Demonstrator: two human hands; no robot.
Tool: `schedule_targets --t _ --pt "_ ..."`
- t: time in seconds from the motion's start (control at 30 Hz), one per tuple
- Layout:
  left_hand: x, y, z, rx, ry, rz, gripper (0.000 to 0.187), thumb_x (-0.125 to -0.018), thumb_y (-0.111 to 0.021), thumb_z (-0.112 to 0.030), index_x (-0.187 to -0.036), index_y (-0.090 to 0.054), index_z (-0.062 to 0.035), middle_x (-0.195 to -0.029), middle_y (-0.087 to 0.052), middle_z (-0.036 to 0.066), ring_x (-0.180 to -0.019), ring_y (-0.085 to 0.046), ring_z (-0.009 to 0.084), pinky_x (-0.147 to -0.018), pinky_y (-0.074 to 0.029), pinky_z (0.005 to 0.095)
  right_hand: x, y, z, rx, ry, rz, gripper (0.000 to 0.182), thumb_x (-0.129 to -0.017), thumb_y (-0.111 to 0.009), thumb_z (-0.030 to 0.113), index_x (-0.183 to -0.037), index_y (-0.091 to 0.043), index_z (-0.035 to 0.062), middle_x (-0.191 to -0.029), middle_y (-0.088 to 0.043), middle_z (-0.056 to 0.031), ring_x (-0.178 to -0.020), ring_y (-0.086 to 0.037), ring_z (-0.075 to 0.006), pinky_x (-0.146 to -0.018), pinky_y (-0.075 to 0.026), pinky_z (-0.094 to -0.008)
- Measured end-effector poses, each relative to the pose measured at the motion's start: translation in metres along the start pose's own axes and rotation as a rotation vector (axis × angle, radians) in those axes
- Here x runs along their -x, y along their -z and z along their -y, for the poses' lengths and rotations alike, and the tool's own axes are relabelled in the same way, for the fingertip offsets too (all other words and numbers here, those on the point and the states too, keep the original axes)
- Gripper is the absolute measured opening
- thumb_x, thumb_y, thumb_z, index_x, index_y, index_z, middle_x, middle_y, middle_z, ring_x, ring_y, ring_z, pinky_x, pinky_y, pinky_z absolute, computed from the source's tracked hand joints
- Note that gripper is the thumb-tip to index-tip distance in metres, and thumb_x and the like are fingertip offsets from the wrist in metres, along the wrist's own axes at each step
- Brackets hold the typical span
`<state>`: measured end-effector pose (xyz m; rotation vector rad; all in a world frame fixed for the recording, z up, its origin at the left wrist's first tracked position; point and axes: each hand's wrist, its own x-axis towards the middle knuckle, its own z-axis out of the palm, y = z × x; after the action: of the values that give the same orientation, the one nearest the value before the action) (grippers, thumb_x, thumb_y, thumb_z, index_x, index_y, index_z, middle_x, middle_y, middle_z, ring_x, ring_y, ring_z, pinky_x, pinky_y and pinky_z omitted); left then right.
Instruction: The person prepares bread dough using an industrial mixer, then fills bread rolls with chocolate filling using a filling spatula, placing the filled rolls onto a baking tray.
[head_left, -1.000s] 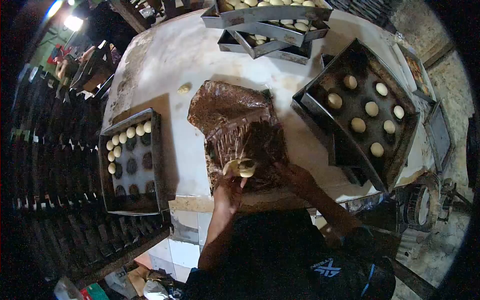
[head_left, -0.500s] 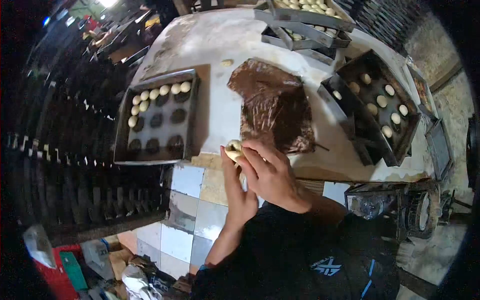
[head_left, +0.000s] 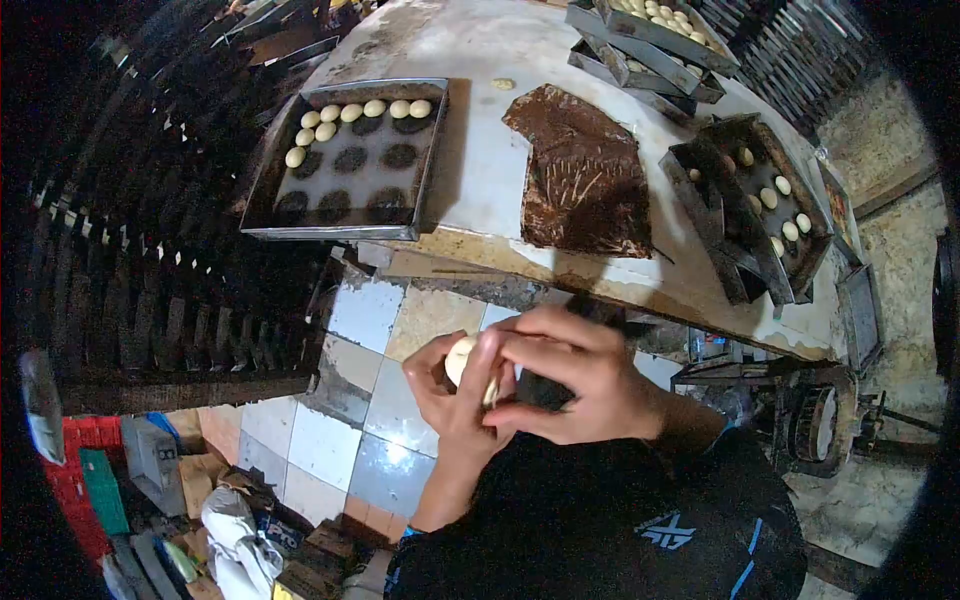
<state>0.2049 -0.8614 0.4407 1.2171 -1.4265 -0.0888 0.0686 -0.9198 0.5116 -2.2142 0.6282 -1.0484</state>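
A pale dough ball [head_left: 459, 358] sits in my left hand [head_left: 450, 400], with the fingers curled around it. My right hand [head_left: 585, 375] is closed over the same dough, fingers bent and thumb tucked in from the right. A pale edge of dough shows between the hands; the rest is covered by fingers. Both hands are in front of the table edge, above the tiled floor. Behind them on the table lies a dark brown slab [head_left: 585, 180], its surface grooved. To the left stands a metal tray [head_left: 330, 233] with several dough balls [head_left: 351, 113] along its back and left sides.
Dark trays [head_left: 735, 245] with scattered dough balls stand on the table's right. Stacked trays [head_left: 655, 55] full of dough balls are at the back. A small dough scrap [head_left: 503, 84] lies behind the slab. Racks line the left; a wheeled machine [head_left: 815, 422] stands lower right.
My hands have moved down and toward my body, away from the table edge. The dough, hollow on top before, now shows a smooth rounded side. The view has shifted.
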Motion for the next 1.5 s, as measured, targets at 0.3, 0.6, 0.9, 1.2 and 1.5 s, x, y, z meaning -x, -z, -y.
schedule_targets --t 0.3,0.6,0.9,1.2,1.5 --pt "-0.007 -0.071 -0.023 1.113 0.546 0.095 0.059 -0.086 -0.050 -0.061 -0.103 -0.057 -0.0054 -0.104 -0.041 0.011 -0.094 -0.045 0.0240 -0.084 -0.042 0.0377 0.021 0.071 -0.022 -0.023 -0.170 -0.214 0.026 -0.068 -0.081 0.008 -0.090 -0.070 0.0015 -0.086 -0.067 -0.0106 -0.076 -0.067 -0.0187 -0.064 -0.053 -0.0258" --pt "-0.053 -0.245 -0.088 0.663 0.135 0.054 0.068 -0.081 -0.071 -0.043 -0.126 -0.036 -0.0066 -0.103 -0.040 0.015 -0.089 -0.046 0.0208 -0.074 -0.057 0.0363 0.094 0.188 -0.094 0.137 0.045 -0.454 0.029 -0.076 -0.074 0.005 -0.103 -0.065 -0.0020 -0.112 -0.063 -0.0197 -0.091 -0.068 -0.0308 -0.079 -0.056 -0.0396" --pt "-0.091 -0.421 -0.137 0.769 0.018 0.513 0.028 -0.073 -0.079 -0.021 -0.073 -0.058 -0.0017 -0.069 -0.057 0.009 -0.064 -0.057 0.0231 -0.061 -0.047 0.0315 0.159 0.340 -0.171 0.176 -0.280 -0.279 0.016 -0.085 -0.061 0.011 -0.095 -0.067 -0.0010 -0.094 -0.066 -0.0156 -0.095 -0.065 -0.0258 -0.081 -0.050 -0.0352" --pt "-0.056 -0.509 -0.123 0.856 0.400 1.092 0.022 -0.076 -0.072 -0.011 -0.093 -0.060 -0.0039 -0.073 -0.057 -0.001 -0.068 -0.055 0.0084 -0.062 -0.046 0.0240 0.162 0.406 -0.212 0.524 -0.074 -0.112 0.025 -0.091 -0.052 0.013 -0.106 -0.058 -0.0062 -0.106 -0.057 -0.0216 -0.098 -0.059 -0.0360 -0.088 -0.048 -0.0421" --pt "-0.099 -0.448 -0.082 0.657 0.777 0.878 0.055 -0.073 -0.081 -0.014 -0.121 -0.057 -0.0080 -0.085 -0.047 -0.003 -0.077 -0.045 0.0069 -0.068 -0.040 0.0216 0.136 0.533 -0.420 0.206 -0.487 -0.485 0.032 -0.096 -0.048 0.028 -0.103 -0.059 -0.0009 -0.097 -0.064 -0.0149 -0.090 -0.061 -0.0246 -0.082 -0.047 -0.0335"
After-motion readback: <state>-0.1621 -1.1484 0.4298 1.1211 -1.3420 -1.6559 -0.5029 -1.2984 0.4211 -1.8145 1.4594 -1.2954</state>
